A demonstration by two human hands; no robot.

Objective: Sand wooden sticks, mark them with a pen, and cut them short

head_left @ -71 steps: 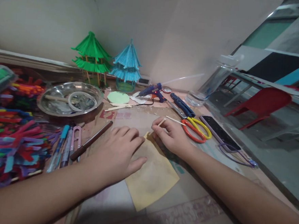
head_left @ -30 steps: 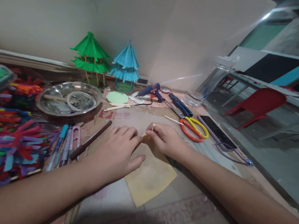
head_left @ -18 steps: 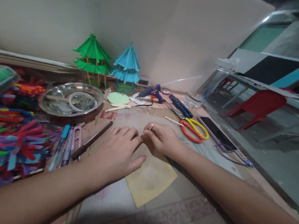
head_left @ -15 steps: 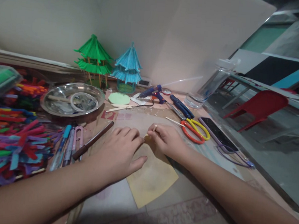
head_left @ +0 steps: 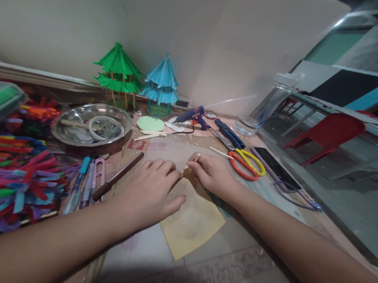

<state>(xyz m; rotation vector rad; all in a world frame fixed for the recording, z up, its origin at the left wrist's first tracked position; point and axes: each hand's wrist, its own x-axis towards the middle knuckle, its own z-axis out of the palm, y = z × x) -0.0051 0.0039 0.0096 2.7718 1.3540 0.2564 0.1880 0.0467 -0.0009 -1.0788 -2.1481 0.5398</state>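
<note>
A tan sheet of paper (head_left: 193,221) lies flat on the table in front of me. My left hand (head_left: 151,192) rests palm down on its left part, fingers stretched out, holding it in place. My right hand (head_left: 211,173) is at the sheet's far corner, fingers pinched round a thin wooden stick (head_left: 196,158) whose tip meets the paper's corner. The two hands almost touch at the fingertips.
Red-and-yellow scissors (head_left: 245,162), a blue cutter (head_left: 230,133), a blue glue gun (head_left: 191,115) and a phone (head_left: 276,167) lie to the right. A steel bowl (head_left: 91,128), pens (head_left: 82,181), a heap of coloured paper strips (head_left: 14,176) and two paper pagodas (head_left: 138,79) stand left and behind.
My right hand has moved the stick from tilted out over the table to upright at the sheet's far corner. My left hand has stayed flat on the paper.
</note>
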